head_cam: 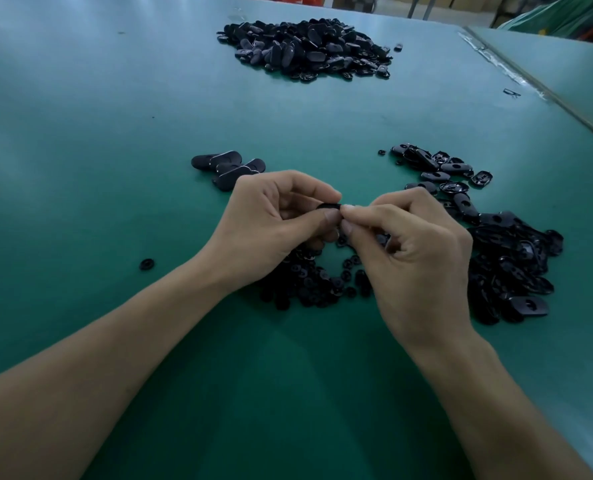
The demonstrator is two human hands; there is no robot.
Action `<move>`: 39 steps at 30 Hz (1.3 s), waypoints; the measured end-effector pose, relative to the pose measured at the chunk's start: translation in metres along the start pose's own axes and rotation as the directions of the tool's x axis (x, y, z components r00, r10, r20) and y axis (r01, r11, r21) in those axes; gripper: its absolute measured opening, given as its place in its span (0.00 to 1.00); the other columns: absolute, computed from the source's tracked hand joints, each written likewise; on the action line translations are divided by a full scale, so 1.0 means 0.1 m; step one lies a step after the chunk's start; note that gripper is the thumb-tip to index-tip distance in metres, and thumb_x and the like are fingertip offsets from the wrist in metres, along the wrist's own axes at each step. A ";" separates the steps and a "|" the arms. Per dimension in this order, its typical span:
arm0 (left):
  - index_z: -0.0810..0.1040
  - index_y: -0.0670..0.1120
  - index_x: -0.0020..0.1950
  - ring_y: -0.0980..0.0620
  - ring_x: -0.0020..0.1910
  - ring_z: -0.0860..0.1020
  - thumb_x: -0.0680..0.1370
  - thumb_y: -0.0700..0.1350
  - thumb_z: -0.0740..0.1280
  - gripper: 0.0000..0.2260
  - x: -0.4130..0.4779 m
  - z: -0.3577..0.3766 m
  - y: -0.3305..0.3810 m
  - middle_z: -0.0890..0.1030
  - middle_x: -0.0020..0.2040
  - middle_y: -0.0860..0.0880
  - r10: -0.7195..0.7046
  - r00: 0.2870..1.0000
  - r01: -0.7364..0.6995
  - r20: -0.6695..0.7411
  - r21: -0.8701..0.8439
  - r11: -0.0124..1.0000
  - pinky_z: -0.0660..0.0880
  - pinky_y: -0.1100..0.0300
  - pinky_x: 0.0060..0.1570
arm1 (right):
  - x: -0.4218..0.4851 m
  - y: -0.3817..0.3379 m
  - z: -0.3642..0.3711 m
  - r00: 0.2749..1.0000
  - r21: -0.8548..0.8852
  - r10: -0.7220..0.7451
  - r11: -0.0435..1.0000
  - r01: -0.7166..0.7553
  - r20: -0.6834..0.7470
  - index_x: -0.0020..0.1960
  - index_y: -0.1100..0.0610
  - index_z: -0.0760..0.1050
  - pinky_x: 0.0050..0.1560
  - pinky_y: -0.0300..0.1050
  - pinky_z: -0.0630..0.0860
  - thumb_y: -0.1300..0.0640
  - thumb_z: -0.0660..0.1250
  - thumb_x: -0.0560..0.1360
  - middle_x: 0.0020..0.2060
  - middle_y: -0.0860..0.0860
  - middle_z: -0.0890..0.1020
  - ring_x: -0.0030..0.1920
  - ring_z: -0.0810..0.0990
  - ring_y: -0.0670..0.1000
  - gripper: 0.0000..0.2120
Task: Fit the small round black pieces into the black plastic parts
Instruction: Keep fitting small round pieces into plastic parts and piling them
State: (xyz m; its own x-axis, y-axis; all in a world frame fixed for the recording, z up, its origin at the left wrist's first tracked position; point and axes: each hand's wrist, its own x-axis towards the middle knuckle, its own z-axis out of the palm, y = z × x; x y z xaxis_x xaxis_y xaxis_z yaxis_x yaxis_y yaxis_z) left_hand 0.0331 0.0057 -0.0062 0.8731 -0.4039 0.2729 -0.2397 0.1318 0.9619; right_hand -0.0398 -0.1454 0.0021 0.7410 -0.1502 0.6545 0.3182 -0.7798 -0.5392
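My left hand (pixel 274 220) pinches a black plastic part (pixel 328 206) between thumb and fingers above the green table. My right hand (pixel 409 244) meets it fingertip to fingertip and pinches at the part's right end; whatever small piece it holds is hidden by the fingers. Under both hands lies a scatter of small round black pieces (pixel 309 282). To the right spreads a pile of black plastic parts (pixel 502 258) with their slotted sides up.
A few smooth-side-up black parts (pixel 226 168) lie beyond my left hand. A big heap of black parts (pixel 305 48) sits at the far side of the green table (pixel 115 133). One stray round piece (pixel 146 264) lies at the left. A table seam (pixel 530 81) runs along the right.
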 end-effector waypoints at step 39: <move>0.84 0.45 0.46 0.53 0.38 0.85 0.70 0.34 0.73 0.09 -0.01 0.03 -0.03 0.87 0.39 0.50 0.030 1.000 -0.030 0.003 0.020 0.999 0.81 0.62 0.42 | 0.04 -0.07 0.03 0.947 0.182 0.295 0.931 -0.315 0.131 0.42 0.46 0.79 0.41 0.35 0.78 0.63 0.72 0.75 0.34 0.41 0.83 0.38 0.82 0.42 0.11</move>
State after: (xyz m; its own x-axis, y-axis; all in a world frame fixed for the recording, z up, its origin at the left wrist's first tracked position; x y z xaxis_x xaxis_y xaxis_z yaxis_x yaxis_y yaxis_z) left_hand 0.0315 0.0035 -0.0093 0.8646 -0.4022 0.3012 -0.2739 0.1255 0.9535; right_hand -0.0371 -0.1387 0.0065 0.8726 -0.2926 0.3911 0.1705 -0.5679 -0.8052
